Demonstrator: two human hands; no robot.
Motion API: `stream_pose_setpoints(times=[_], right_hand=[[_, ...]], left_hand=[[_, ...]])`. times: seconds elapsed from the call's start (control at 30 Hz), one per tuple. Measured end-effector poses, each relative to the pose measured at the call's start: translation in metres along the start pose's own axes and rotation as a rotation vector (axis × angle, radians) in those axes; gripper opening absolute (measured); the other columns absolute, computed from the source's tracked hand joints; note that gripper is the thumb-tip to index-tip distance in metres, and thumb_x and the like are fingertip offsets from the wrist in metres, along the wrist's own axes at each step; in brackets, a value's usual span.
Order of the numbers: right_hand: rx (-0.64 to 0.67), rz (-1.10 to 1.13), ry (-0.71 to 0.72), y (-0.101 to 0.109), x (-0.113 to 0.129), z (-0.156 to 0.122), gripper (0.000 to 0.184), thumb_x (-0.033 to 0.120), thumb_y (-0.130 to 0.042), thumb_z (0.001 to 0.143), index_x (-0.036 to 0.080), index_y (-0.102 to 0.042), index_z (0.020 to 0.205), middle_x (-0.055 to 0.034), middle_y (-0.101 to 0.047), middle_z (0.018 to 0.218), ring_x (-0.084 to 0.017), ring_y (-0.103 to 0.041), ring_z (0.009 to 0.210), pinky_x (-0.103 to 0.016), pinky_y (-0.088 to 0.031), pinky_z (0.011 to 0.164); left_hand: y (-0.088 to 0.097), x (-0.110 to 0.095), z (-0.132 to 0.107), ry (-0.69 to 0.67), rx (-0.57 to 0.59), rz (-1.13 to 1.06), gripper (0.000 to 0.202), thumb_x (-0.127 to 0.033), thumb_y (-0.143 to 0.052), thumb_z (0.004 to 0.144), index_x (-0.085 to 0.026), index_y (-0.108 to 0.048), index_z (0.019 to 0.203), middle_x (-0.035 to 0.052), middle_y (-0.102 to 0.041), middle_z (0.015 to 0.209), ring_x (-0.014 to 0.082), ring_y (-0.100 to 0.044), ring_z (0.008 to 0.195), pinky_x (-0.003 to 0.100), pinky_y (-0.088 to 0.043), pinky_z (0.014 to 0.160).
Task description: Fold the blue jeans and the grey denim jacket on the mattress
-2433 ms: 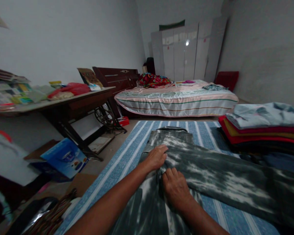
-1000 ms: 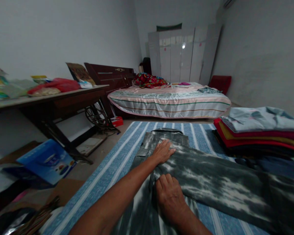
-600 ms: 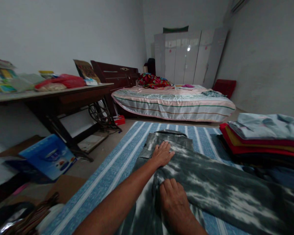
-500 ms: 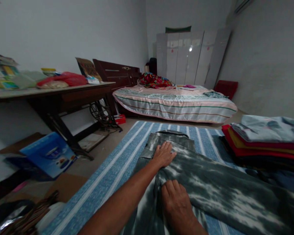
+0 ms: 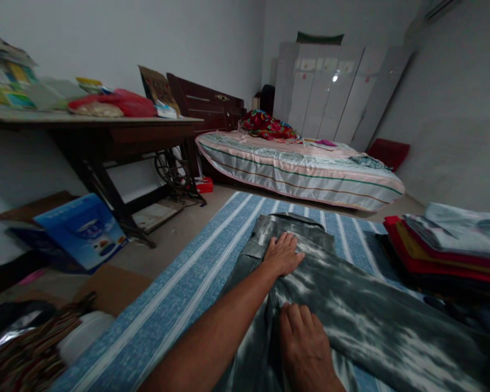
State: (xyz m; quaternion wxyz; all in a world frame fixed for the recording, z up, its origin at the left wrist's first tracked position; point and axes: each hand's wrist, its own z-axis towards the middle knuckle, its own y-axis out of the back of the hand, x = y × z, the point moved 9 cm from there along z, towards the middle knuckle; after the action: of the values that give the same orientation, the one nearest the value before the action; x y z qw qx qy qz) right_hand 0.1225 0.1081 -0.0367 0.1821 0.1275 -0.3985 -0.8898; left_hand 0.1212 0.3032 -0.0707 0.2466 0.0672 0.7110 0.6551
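A dark grey-green garment (image 5: 351,294) with pale tie-dye blotches lies on a blue, white-striped cloth (image 5: 188,294). One long part of it stretches off to the right. My left hand (image 5: 283,254) rests flat on the garment's upper part, fingers extended and slightly apart. Nearer to me, my right hand (image 5: 308,343) is closed, with its knuckles up and its curled fingers gripping the fabric along a fold. Its fingertips are hidden under the hand.
A stack of folded clothes (image 5: 453,239) stands at the right. To the left is a treadle sewing table (image 5: 134,128) with a red bag (image 5: 126,102) on it. A blue box (image 5: 85,228) sits on the floor below. Behind are a bed (image 5: 294,169) and a wardrobe (image 5: 326,92).
The view has turned and tilted a little, so the scene sits at a slight slant. Both hands keep their places on the garment, which looks unchanged.
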Motion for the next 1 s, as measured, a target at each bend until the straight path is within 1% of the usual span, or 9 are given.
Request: stream_pose_setpoints(times=[0.13, 0.33, 0.47, 0.53, 0.63, 0.7, 0.8, 0.87, 1.0], right_hand=[[0.024, -0.016, -0.048, -0.001, -0.001, -0.001, 0.031, 0.0, -0.047, 0.073, 0.014, -0.056, 0.099, -0.0087, -0.054, 0.081, -0.023, -0.045, 0.071, -0.034, -0.031, 0.061], [0.038, 0.012, -0.061, -0.001, -0.002, 0.002, 0.023, 0.002, -0.051, 0.073, 0.016, -0.059, 0.088, -0.0071, -0.058, 0.079, -0.021, -0.048, 0.07, -0.033, -0.035, 0.061], [0.124, 0.201, -0.094, 0.001, -0.024, 0.01, 0.011, 0.014, -0.051, 0.083, 0.021, -0.06, 0.085, -0.0032, -0.06, 0.077, -0.018, -0.054, 0.068, -0.028, -0.039, 0.06], [0.152, 0.244, -0.149, 0.01, -0.054, 0.015, 0.016, 0.022, -0.046, 0.09, 0.022, -0.062, 0.09, -0.0031, -0.062, 0.081, -0.015, -0.057, 0.07, -0.025, -0.042, 0.063], [0.139, 0.043, -0.306, 0.035, -0.127, 0.017, 0.027, 0.031, -0.04, 0.094, 0.019, -0.064, 0.101, -0.0079, -0.066, 0.096, -0.019, -0.062, 0.086, -0.029, -0.046, 0.075], [0.287, -0.152, -0.406, 0.038, -0.183, 0.009, 0.031, 0.035, -0.039, 0.093, 0.02, -0.065, 0.103, -0.0098, -0.066, 0.102, -0.023, -0.062, 0.091, -0.032, -0.047, 0.074], [0.539, -0.347, -0.502, 0.03, -0.259, -0.016, 0.037, 0.033, -0.045, 0.089, 0.016, -0.062, 0.117, -0.0156, -0.064, 0.113, -0.03, -0.059, 0.105, -0.039, -0.046, 0.081], [0.708, -0.334, -0.574, 0.017, -0.299, -0.042, 0.043, 0.035, -0.047, 0.087, 0.014, -0.059, 0.122, -0.017, -0.061, 0.12, -0.032, -0.057, 0.11, -0.041, -0.045, 0.084], [0.871, -0.129, -0.66, -0.005, -0.345, -0.079, 0.044, 0.042, -0.047, 0.085, 0.019, -0.062, 0.118, -0.0133, -0.067, 0.111, -0.03, -0.063, 0.102, -0.04, -0.046, 0.083]], left_hand=[[0.001, -0.001, 0.0, 0.001, 0.004, 0.005, 0.066, -0.054, -0.024, 0.091, -0.016, -0.026, 0.145, 0.0083, -0.018, 0.156, 0.0234, -0.01, 0.144, 0.053, -0.014, 0.113], [0.004, -0.001, 0.001, 0.025, 0.005, 0.023, 0.065, -0.052, -0.025, 0.092, -0.016, -0.026, 0.146, 0.0081, -0.019, 0.156, 0.0234, -0.011, 0.144, 0.052, -0.013, 0.113], [0.005, 0.0, 0.001, 0.021, -0.017, 0.023, 0.064, -0.052, -0.026, 0.092, -0.018, -0.028, 0.145, 0.0078, -0.022, 0.155, 0.024, -0.013, 0.143, 0.052, -0.014, 0.113], [0.004, 0.001, 0.002, 0.02, -0.027, 0.022, 0.063, -0.052, -0.026, 0.092, -0.018, -0.029, 0.145, 0.0074, -0.023, 0.155, 0.0238, -0.014, 0.143, 0.052, -0.013, 0.113], [0.004, 0.002, 0.002, 0.02, -0.039, 0.015, 0.063, -0.052, -0.027, 0.091, -0.019, -0.029, 0.145, 0.0073, -0.024, 0.155, 0.0239, -0.015, 0.143, 0.052, -0.013, 0.113], [0.004, 0.002, 0.003, 0.02, -0.047, 0.004, 0.063, -0.051, -0.027, 0.091, -0.018, -0.029, 0.145, 0.0076, -0.024, 0.155, 0.0241, -0.015, 0.143, 0.052, -0.013, 0.113], [0.004, 0.001, 0.003, 0.018, -0.058, -0.014, 0.063, -0.05, -0.029, 0.091, -0.018, -0.03, 0.144, 0.008, -0.025, 0.154, 0.024, -0.015, 0.143, 0.052, -0.013, 0.113], [0.004, 0.002, 0.004, 0.016, -0.059, -0.021, 0.063, -0.051, -0.03, 0.091, -0.018, -0.031, 0.144, 0.0079, -0.025, 0.154, 0.0239, -0.015, 0.143, 0.052, -0.013, 0.113], [0.003, 0.002, 0.004, 0.016, -0.055, -0.019, 0.064, -0.051, -0.03, 0.09, -0.017, -0.031, 0.144, 0.0077, -0.025, 0.154, 0.0239, -0.015, 0.143, 0.052, -0.013, 0.113]])
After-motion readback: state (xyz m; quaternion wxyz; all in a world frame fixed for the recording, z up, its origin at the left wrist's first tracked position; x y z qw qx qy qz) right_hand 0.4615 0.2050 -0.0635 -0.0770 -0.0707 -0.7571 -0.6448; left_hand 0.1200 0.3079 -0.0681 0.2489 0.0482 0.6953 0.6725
